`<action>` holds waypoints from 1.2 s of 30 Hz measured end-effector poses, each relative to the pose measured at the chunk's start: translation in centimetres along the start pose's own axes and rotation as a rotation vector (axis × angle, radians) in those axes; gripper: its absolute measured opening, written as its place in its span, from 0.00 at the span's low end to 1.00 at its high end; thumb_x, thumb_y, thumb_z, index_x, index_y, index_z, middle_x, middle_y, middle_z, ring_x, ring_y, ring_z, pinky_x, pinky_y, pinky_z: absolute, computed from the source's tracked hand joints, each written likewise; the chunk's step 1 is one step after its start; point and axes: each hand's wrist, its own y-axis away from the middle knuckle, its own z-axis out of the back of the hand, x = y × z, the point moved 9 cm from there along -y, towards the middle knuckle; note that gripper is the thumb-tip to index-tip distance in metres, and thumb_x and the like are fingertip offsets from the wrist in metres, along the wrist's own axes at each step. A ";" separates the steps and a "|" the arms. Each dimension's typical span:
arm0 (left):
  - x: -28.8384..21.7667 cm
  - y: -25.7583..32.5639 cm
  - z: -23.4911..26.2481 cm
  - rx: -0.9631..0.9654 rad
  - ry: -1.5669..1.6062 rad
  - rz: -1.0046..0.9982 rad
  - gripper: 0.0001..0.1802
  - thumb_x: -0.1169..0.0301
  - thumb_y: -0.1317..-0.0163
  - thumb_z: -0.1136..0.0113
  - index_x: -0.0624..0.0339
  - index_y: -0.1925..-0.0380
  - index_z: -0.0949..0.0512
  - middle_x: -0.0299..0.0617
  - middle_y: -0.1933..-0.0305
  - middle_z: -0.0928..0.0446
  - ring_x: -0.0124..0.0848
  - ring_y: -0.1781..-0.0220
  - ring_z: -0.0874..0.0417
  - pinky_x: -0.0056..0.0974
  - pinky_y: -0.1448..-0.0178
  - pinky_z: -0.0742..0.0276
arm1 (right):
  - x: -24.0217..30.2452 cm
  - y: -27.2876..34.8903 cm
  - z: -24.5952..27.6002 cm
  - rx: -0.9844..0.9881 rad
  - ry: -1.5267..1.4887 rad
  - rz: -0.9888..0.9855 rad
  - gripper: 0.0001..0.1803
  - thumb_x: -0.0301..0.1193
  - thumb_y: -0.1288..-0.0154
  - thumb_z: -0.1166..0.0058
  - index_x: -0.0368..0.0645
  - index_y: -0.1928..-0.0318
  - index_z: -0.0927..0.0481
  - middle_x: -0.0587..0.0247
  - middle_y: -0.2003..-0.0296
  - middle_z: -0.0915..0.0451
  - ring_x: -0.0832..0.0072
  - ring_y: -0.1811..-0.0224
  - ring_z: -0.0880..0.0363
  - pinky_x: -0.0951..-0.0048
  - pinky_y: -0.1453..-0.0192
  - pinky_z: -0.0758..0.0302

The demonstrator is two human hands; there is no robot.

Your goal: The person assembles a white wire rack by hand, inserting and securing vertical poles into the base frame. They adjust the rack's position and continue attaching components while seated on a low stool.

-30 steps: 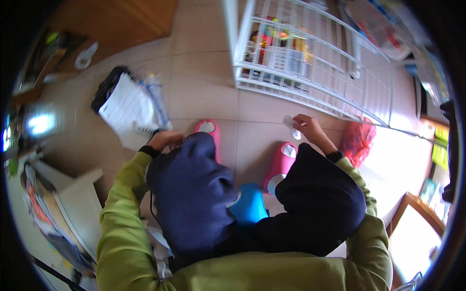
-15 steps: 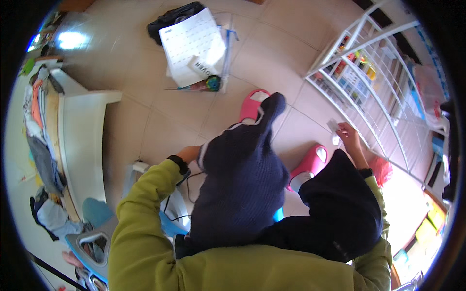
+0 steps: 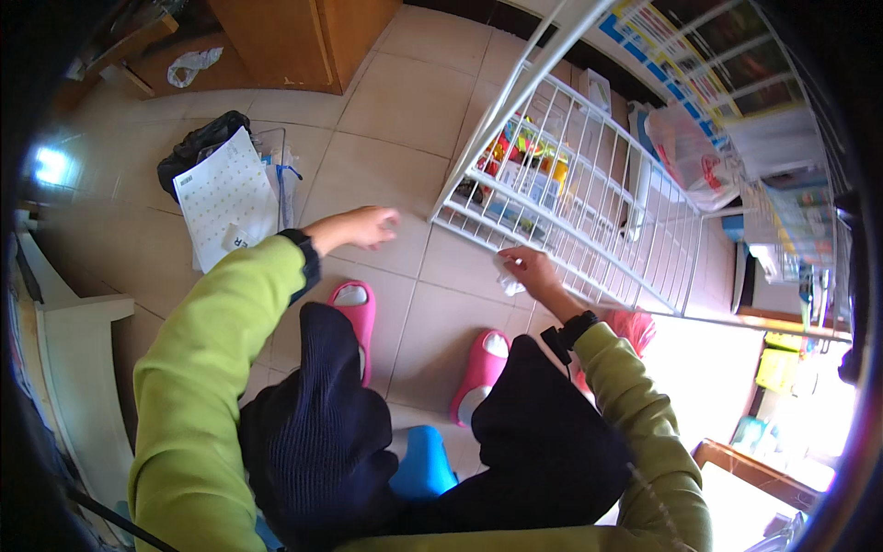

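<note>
My left hand [image 3: 361, 227] reaches out over the tiled floor, beyond the pink slipper [image 3: 362, 329] on my left foot. Its fingers are slightly blurred and loosely apart, with nothing seen in them. Close to the lower bar of the white wire rack [image 3: 589, 207], my right hand [image 3: 535, 270] pinches a small crumpled white piece [image 3: 509, 281], perhaps tissue or thin plastic. Part of that piece is hidden behind the fingers. A second pink slipper [image 3: 480, 375] is on my right foot, nearer to me than the white piece.
Colourful packages [image 3: 533, 166] show through the rack's wires. A red plastic bag [image 3: 633, 329] lies beside my right wrist. Left of my left hand are a white printed sheet [image 3: 225, 198] and a black bag [image 3: 198, 147]. Wooden furniture [image 3: 285, 41] stands at the back; something blue [image 3: 423, 465] shows between my knees.
The view has swung toward the rack. My left hand has moved from beside my left knee to out in front. My right hand still holds the white piece near the rack.
</note>
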 end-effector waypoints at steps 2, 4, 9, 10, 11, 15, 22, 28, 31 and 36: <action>-5.0 -3.1 -0.4 -0.149 -0.176 -0.239 0.22 0.68 0.38 0.40 0.60 0.45 0.32 0.47 0.59 0.20 0.36 0.61 0.17 0.40 0.61 0.21 | 1.3 -1.5 -1.4 0.077 0.099 0.146 0.12 0.23 0.42 0.44 0.43 0.57 0.17 0.52 0.63 0.19 0.57 0.62 0.19 0.63 0.56 0.23; -6.5 -6.1 -1.0 -0.279 -0.198 -0.256 0.21 0.68 0.40 0.39 0.61 0.48 0.29 0.48 0.60 0.21 0.40 0.60 0.18 0.43 0.58 0.22 | 1.9 -2.5 -3.1 0.115 0.150 0.244 0.13 0.18 0.44 0.47 0.41 0.59 0.17 0.53 0.62 0.20 0.54 0.57 0.21 0.61 0.50 0.24; -6.6 -7.6 -1.0 -0.558 -0.303 -0.499 0.13 0.68 0.41 0.39 0.61 0.59 0.24 0.50 0.59 0.21 0.50 0.57 0.20 0.47 0.52 0.25 | 3.1 -6.2 -7.4 0.017 0.179 0.387 0.22 0.14 0.46 0.52 0.39 0.48 0.24 0.47 0.47 0.27 0.49 0.43 0.29 0.58 0.40 0.29; -6.5 -7.5 -0.9 -0.569 -0.290 -0.543 0.12 0.67 0.41 0.40 0.61 0.60 0.23 0.51 0.59 0.21 0.51 0.57 0.21 0.48 0.52 0.25 | 3.5 -7.1 -8.5 -0.016 0.198 0.403 0.24 0.14 0.46 0.53 0.38 0.46 0.25 0.47 0.45 0.29 0.49 0.41 0.31 0.58 0.38 0.30; -6.4 -7.4 -0.9 -0.561 -0.279 -0.567 0.11 0.67 0.40 0.40 0.61 0.61 0.23 0.51 0.59 0.21 0.51 0.57 0.21 0.48 0.52 0.25 | 3.2 -8.3 -9.6 -0.016 0.245 0.351 0.26 0.14 0.45 0.53 0.38 0.44 0.27 0.46 0.43 0.31 0.49 0.39 0.33 0.58 0.37 0.31; -6.1 -7.8 -0.7 -0.428 -0.253 -0.532 0.10 0.65 0.38 0.43 0.61 0.63 0.22 0.53 0.62 0.20 0.51 0.58 0.20 0.50 0.54 0.25 | 2.5 -10.9 -13.7 0.110 0.260 0.282 0.29 0.14 0.45 0.55 0.36 0.39 0.33 0.46 0.38 0.37 0.50 0.33 0.39 0.59 0.33 0.33; -7.2 -7.4 -0.3 -0.442 -0.388 -0.527 0.11 0.63 0.38 0.43 0.61 0.66 0.21 0.53 0.67 0.20 0.52 0.61 0.19 0.50 0.57 0.25 | 1.7 -8.4 -13.6 0.035 0.521 0.426 0.30 0.16 0.45 0.54 0.35 0.38 0.34 0.49 0.35 0.41 0.53 0.32 0.39 0.62 0.36 0.29; -6.2 -7.9 -0.5 -0.512 -0.174 -0.541 0.08 0.67 0.39 0.43 0.60 0.68 0.23 0.52 0.69 0.21 0.52 0.64 0.20 0.50 0.60 0.27 | 0.8 -7.8 -12.7 0.062 0.452 0.333 0.28 0.17 0.44 0.55 0.34 0.39 0.33 0.49 0.36 0.40 0.53 0.33 0.39 0.62 0.36 0.29; -5.0 -9.1 -1.3 -0.552 -0.093 -0.498 0.06 0.69 0.39 0.43 0.60 0.71 0.23 0.51 0.71 0.21 0.51 0.65 0.20 0.49 0.62 0.28 | 2.2 -9.3 -14.0 -0.005 0.390 0.333 0.27 0.18 0.43 0.56 0.35 0.40 0.32 0.51 0.37 0.38 0.55 0.32 0.40 0.61 0.34 0.32; -3.6 -10.4 -1.8 -0.534 -0.050 -0.458 0.07 0.68 0.40 0.42 0.60 0.72 0.22 0.51 0.70 0.21 0.51 0.64 0.20 0.49 0.60 0.28 | 1.7 -9.3 -13.6 0.015 0.492 0.400 0.27 0.20 0.42 0.55 0.36 0.40 0.31 0.52 0.38 0.37 0.56 0.32 0.40 0.61 0.31 0.36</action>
